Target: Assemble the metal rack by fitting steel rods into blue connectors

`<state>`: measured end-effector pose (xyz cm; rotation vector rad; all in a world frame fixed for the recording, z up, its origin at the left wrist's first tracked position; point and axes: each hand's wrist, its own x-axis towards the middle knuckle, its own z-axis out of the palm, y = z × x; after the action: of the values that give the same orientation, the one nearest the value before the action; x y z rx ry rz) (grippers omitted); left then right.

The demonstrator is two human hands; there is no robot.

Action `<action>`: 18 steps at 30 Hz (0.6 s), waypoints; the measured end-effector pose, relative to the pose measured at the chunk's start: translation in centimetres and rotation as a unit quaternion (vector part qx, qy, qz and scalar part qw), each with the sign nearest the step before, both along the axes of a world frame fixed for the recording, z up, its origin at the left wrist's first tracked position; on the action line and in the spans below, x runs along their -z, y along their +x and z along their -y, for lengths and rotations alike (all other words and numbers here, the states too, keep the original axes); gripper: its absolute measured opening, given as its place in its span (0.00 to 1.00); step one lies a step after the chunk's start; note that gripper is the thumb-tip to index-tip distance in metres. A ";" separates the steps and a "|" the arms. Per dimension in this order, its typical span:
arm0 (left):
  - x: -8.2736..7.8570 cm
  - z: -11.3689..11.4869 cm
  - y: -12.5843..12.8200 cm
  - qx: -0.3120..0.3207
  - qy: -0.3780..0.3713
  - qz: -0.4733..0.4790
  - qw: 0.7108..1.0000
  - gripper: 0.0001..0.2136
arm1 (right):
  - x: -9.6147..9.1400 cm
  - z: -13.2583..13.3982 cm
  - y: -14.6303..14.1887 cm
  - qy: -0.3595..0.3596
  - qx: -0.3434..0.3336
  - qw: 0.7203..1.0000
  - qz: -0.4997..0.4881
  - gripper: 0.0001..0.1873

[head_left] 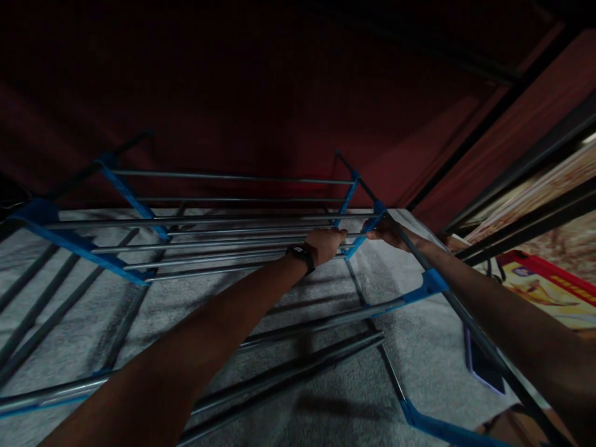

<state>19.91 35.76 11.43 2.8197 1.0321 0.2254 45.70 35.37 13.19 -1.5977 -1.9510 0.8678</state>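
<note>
A rack (223, 220) of grey metal tubes and blue plastic connectors lies on a grey carpet. My left hand (327, 243), with a black wristband, is closed around a metal tube (274, 241) near its right end. Just outside the right-hand blue connector (358, 242) is my right hand (388, 234), its fingers bent against that connector; part of the hand is behind a dark upright tube (414, 248). Nearer to me, another blue connector (434, 282) joins a tube to this upright. Loose-looking tubes (298, 366) lie below my left forearm.
A dark red surface (261, 93) rises behind the rack. On the right are a red and yellow box (544, 285), dark bars (526, 220) and a dark flat device with a purple edge (484, 360), perhaps a phone. More tubes (51, 304) stand at the left.
</note>
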 end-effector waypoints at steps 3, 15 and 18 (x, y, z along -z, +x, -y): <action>-0.2 -0.4 0.1 -0.005 -0.010 0.000 1.000 0.18 | 0.5 -0.2 0.3 -0.009 0.003 1.000 -0.024 0.27; -0.1 -1.2 0.8 -0.016 -0.034 0.014 0.999 0.17 | 3.8 -1.0 0.7 0.042 0.041 0.997 -0.042 0.19; 0.0 -1.3 0.9 -0.015 -0.039 0.014 0.999 0.17 | 3.5 -0.8 0.5 0.042 0.048 0.998 -0.012 0.16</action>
<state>20.80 37.08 11.44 2.7259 1.0532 0.2233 46.20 36.15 9.64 -1.6112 -1.8513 0.7547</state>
